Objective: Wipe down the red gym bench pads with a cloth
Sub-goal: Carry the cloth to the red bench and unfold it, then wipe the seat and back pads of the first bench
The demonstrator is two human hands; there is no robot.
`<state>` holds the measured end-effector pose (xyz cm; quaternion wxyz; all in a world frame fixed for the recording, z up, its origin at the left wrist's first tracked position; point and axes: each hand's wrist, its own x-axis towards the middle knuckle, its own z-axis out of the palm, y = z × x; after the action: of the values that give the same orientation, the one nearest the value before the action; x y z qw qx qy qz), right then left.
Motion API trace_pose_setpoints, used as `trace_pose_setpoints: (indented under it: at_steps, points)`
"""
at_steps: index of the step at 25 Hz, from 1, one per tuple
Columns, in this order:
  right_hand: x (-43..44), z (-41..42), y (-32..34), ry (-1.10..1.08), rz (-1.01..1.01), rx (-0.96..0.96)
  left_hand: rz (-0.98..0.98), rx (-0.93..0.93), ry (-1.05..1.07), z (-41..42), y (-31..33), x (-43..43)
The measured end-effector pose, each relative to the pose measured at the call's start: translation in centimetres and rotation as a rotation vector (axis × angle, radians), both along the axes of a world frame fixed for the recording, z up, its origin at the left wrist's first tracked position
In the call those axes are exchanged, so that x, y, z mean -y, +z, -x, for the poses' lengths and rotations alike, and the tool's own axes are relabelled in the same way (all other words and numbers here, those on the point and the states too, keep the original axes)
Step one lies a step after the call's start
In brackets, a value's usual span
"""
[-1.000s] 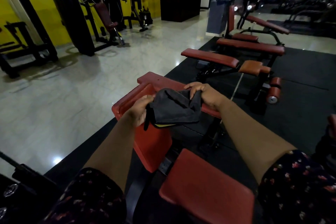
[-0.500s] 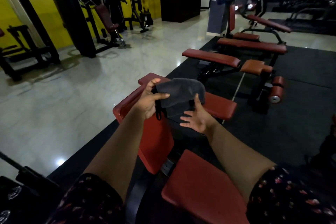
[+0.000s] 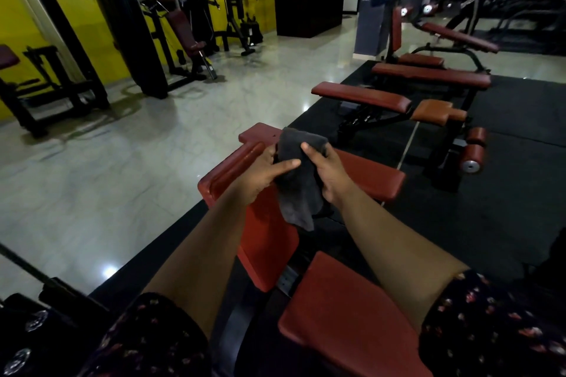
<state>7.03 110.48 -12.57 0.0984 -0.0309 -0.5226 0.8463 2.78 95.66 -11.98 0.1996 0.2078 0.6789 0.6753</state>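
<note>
A person stands over a red gym bench with a dark cloth [image 3: 298, 193] bunched between both hands. The left hand [image 3: 260, 176] grips it with the thumb laid across the front, and the right hand [image 3: 330, 177] closes on its other edge. The cloth hangs in the air above the gap between the tilted pad [image 3: 265, 242] on the left and the long pad [image 3: 370, 176] on the right, and it does not appear to touch either one. A loose tail droops below the hands. No pad looks to have been wiped yet in this pass, including the near seat pad [image 3: 346, 315]. The main risk looks to be that tail. If the cloth goes down bunched as it is, only a narrow ridge would meet the vinyl and leave streaks or missed strips, above all along the raised edge of the tilted pad. The dangling end could also snag on the dark frame between the pads, or slip from a light pinch and land on the black mat [image 3: 520, 208], picking up grit that would then be rubbed into the upholstery. More red benches [image 3: 361, 96] wait farther off.
</note>
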Motion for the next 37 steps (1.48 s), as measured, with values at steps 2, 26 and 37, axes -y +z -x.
trace_pose_setpoints:
  at_steps: [2, 26, 37]
  points:
    - [0.2, -0.2, 0.3, 0.005, -0.091, -0.037, -0.029, -0.021, 0.058, -0.2, -0.4, -1.2]
    - [5.5, -1.2, -2.4, -0.151, -0.797, 0.148, -0.086, 0.277, 0.322, -2.4, -3.3, 1.9]
    - [9.6, -2.4, -6.7, 0.168, -0.505, 0.357, 0.286, -0.205, 0.393, -1.9, -7.3, 10.2]
